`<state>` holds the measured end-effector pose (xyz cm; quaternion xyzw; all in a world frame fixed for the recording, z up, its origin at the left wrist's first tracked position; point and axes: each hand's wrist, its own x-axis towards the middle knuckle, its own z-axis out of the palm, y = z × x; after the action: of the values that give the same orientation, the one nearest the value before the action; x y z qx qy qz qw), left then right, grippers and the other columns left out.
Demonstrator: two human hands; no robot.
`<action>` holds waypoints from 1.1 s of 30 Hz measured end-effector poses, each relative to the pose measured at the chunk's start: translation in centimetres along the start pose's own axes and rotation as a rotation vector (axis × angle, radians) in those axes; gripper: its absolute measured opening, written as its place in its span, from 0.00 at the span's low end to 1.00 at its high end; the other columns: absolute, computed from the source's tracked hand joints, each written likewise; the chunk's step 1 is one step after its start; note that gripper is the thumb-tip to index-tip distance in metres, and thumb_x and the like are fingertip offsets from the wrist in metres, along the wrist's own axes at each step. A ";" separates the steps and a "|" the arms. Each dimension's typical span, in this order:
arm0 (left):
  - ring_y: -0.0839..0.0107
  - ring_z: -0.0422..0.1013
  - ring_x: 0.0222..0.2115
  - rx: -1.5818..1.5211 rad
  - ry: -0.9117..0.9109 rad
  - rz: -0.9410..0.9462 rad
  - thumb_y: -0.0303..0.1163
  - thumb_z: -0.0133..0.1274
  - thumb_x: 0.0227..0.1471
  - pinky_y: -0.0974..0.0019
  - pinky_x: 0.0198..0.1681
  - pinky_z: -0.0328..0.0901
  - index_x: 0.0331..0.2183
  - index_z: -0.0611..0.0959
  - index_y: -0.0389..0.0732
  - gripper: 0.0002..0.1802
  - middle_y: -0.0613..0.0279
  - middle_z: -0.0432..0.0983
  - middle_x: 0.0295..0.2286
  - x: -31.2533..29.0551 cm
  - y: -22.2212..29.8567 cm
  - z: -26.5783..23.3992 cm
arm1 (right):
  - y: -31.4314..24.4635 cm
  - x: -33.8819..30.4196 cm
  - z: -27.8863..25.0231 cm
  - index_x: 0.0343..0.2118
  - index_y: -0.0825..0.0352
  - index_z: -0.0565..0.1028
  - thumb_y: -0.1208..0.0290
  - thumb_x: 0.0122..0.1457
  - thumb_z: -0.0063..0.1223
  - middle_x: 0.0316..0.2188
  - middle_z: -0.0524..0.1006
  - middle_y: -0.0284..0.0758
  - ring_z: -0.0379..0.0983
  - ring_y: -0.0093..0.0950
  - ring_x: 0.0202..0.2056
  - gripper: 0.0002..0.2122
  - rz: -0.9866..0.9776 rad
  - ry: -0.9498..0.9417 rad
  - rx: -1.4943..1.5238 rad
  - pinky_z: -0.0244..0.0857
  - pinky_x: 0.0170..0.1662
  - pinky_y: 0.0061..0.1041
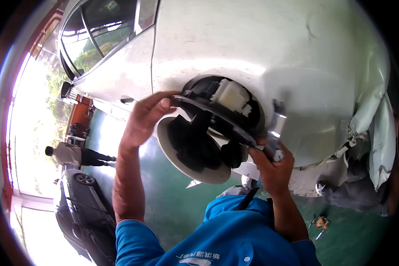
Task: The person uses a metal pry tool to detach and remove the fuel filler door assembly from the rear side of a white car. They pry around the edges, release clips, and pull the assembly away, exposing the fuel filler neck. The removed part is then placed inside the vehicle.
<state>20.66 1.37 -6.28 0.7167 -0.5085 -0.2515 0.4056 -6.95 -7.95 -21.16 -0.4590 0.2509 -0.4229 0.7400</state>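
Note:
The fuel filler housing [219,119], black plastic with a white block [232,95] behind it, sits tilted and partly out of the round opening in the white car body [208,40]. Its round fuel door [168,136] hangs open with the dark inner side toward me. My left hand [148,115] pinches the housing's upper left rim between thumb and fingers. At the lower right of the housing, my right hand [275,168] is closed around a shiny metal hand tool [277,126], its fingertips beside the rim. The tool's exact kind is unclear.
Crumpled bodywork [379,133] sticks out at the car's right end. Near it, a person in dark trousers [357,197] is low to the green floor [164,199], with a small orange tool [322,221] close by. Farther left are a dark car [82,213] and a walking person [71,155].

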 end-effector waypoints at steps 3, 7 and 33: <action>0.61 0.78 0.43 -0.308 0.227 -0.001 0.42 0.45 0.68 0.60 0.51 0.72 0.52 0.75 0.25 0.27 0.46 0.80 0.43 -1.5 -2.5 3.4 | -1.7 0.2 0.5 0.38 0.72 0.78 0.82 0.54 0.64 0.26 0.77 0.28 0.69 0.14 0.25 0.09 -0.225 0.032 -0.186 0.61 0.29 0.14; 0.61 0.76 0.46 -0.425 0.262 0.073 0.43 0.41 0.69 0.59 0.53 0.70 0.51 0.77 0.26 0.27 0.47 0.79 0.45 -1.7 -3.3 4.6 | -4.6 0.7 1.1 0.38 0.73 0.77 0.81 0.53 0.66 0.31 0.78 0.31 0.71 0.17 0.30 0.10 -0.354 -0.027 -0.624 0.65 0.35 0.19; 0.79 0.73 0.29 -0.354 0.221 0.122 0.31 0.59 0.56 0.73 0.38 0.67 0.34 0.86 0.36 0.08 0.67 0.79 0.26 1.1 -3.2 4.1 | -5.1 1.4 3.1 0.41 0.77 0.78 0.75 0.57 0.67 0.30 0.81 0.34 0.74 0.18 0.31 0.13 -0.347 0.092 -0.658 0.69 0.36 0.19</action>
<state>19.54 -0.50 -11.14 0.6255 -0.4511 -0.2318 0.5929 -5.91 -8.84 -15.23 -0.6885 0.3248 -0.4587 0.4584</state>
